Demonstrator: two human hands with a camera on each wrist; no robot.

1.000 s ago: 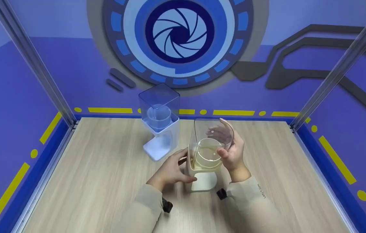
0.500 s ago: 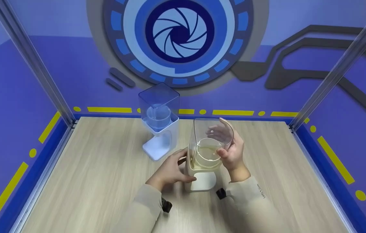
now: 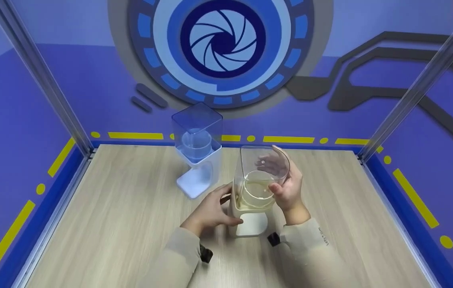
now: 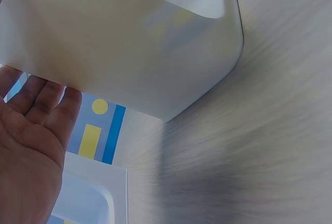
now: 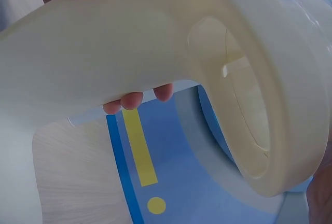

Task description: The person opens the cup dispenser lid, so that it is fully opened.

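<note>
A cream-coloured dispenser (image 3: 252,225) with a clear square container (image 3: 250,158) on top stands between the two hands in the head view. Inside the container shows a round clear cup-like part (image 3: 259,191). My left hand (image 3: 212,208) grips the cream stem from the left, thumb across the front. Its fingertips (image 5: 132,100) wrap the stem's far side in the right wrist view. Higher up, my right hand (image 3: 288,188) holds the clear container from the right, thumb in front and fingers behind. An oval opening (image 5: 233,99) under the container faces the right wrist camera.
A second dispenser (image 3: 196,182), pale blue with a bluish clear container, stands behind and left of the cream one. The wooden tabletop (image 3: 130,200) ends at a blue patterned back wall (image 3: 70,92). Metal posts (image 3: 410,88) rise at both back corners.
</note>
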